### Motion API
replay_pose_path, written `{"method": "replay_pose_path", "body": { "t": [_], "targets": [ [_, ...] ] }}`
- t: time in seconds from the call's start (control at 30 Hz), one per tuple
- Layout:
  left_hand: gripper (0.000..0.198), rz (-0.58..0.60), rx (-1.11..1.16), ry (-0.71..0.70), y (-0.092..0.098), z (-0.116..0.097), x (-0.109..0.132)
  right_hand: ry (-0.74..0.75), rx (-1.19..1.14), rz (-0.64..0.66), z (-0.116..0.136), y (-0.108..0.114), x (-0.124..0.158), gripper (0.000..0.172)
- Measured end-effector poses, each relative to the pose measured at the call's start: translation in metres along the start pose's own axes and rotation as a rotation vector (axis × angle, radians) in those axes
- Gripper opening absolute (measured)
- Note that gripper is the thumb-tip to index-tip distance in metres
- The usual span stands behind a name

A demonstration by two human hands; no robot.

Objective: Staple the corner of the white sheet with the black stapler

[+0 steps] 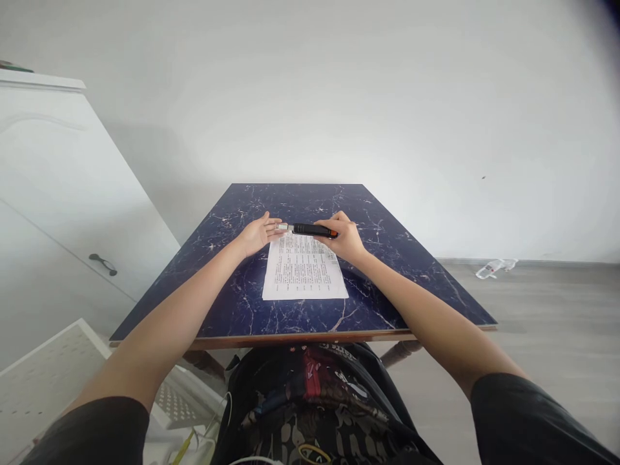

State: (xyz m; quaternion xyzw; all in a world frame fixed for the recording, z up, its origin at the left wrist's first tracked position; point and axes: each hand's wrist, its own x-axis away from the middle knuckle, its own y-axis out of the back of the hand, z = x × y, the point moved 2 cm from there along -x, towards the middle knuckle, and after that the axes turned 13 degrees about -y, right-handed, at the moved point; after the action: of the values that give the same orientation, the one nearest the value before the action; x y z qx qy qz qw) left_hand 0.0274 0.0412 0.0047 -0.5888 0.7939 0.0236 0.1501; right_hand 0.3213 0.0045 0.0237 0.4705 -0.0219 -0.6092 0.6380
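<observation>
On the near side of the thin printed paper [305, 274], the table [249, 315] is glossy, white-veined blue. Above the paper's far end, the right hand [346, 235] closes around a slim black tool [306, 228], apparently steadying it crosswise; the left hand [254, 237], fingers spread, seems to grip nothing, though contact with the pale tip [281, 227] is unclear.

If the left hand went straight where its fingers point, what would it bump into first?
Probably the pale tip of the black tool in the right hand. The tip overlaps the left hand in this view, so they may be touching; depth is hard to tell.
</observation>
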Motion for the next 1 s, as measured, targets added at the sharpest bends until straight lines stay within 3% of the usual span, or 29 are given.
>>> {"method": "replay_pose_path", "body": {
  "t": [0.1,0.27,0.5,0.63,0.77,0.87,0.93,1.0],
  "targets": [
    [0.042,0.043,0.057,0.073,-0.003,0.005,-0.001,0.129,0.082,0.086,0.008,-0.001,0.002,0.03],
    [0.027,0.099,0.049,0.003,-0.001,0.005,-0.001,0.27,0.278,0.201,0.013,-0.005,0.009,0.039],
    [0.021,0.127,0.011,0.077,0.004,0.009,0.0,0.355,0.401,0.211,0.013,-0.007,0.011,0.04],
    [0.018,0.153,-0.017,0.112,0.005,0.006,-0.001,0.336,0.421,0.113,0.014,-0.006,0.008,0.04],
    [0.014,-0.028,-0.005,0.052,0.014,0.003,-0.005,0.156,0.316,-0.003,0.015,-0.006,0.003,0.032],
    [0.015,-0.179,-0.087,-0.113,0.018,-0.004,-0.004,-0.175,0.097,0.012,0.009,-0.008,-0.001,0.028],
    [0.026,-0.163,-0.169,-0.215,0.013,-0.011,0.0,-0.379,-0.06,0.095,0.003,-0.013,-0.002,0.037],
    [0.037,-0.106,-0.252,-0.294,0.003,-0.019,0.005,-0.459,-0.146,0.164,-0.002,-0.019,-0.002,0.043]
  ]
}}
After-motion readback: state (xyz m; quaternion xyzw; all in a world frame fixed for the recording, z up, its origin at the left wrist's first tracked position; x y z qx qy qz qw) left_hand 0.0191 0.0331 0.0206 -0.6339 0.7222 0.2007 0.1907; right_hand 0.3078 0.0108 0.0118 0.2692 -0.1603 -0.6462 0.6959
